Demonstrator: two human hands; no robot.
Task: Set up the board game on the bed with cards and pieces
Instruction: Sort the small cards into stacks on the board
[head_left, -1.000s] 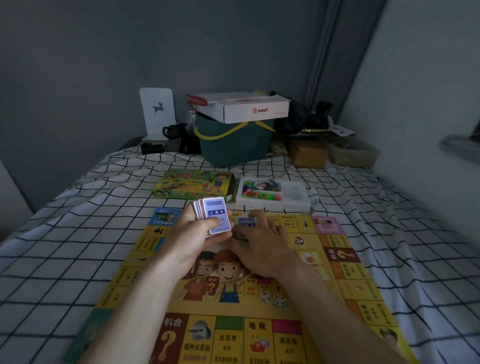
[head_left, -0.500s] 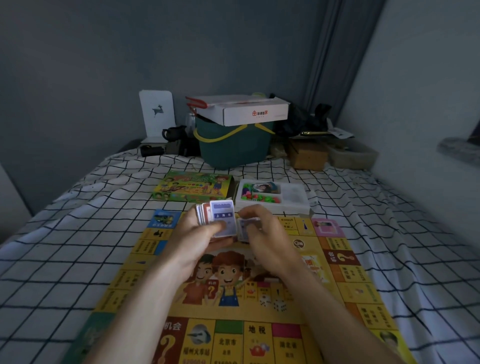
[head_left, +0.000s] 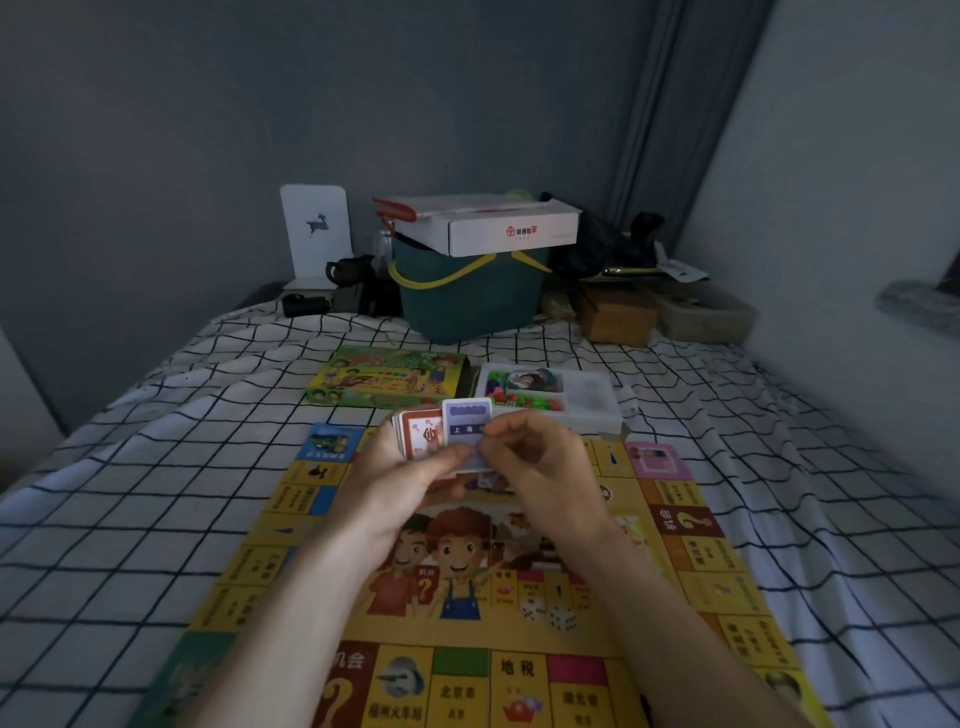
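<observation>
Bed (head_left: 156, 493): covered by a checked sheet. Game board (head_left: 467, 597): laid flat on the bed. Game box (head_left: 387, 382) and piece tray (head_left: 550, 395): set side by side beyond the board. Card stack (head_left: 421, 434): gripped above the board by the left hand (head_left: 395, 499). Front card (head_left: 467, 426): pinched by the right hand (head_left: 550, 478), fingers curled.

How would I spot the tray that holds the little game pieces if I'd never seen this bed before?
Start at the yellow game board spread on the checked bedsheet. Just past its far edge two things lie side by side: a green and yellow game box on the left and a white plastic tray on the right. The tray is the pale one with compartments, with bright red and green pieces inside.
</observation>
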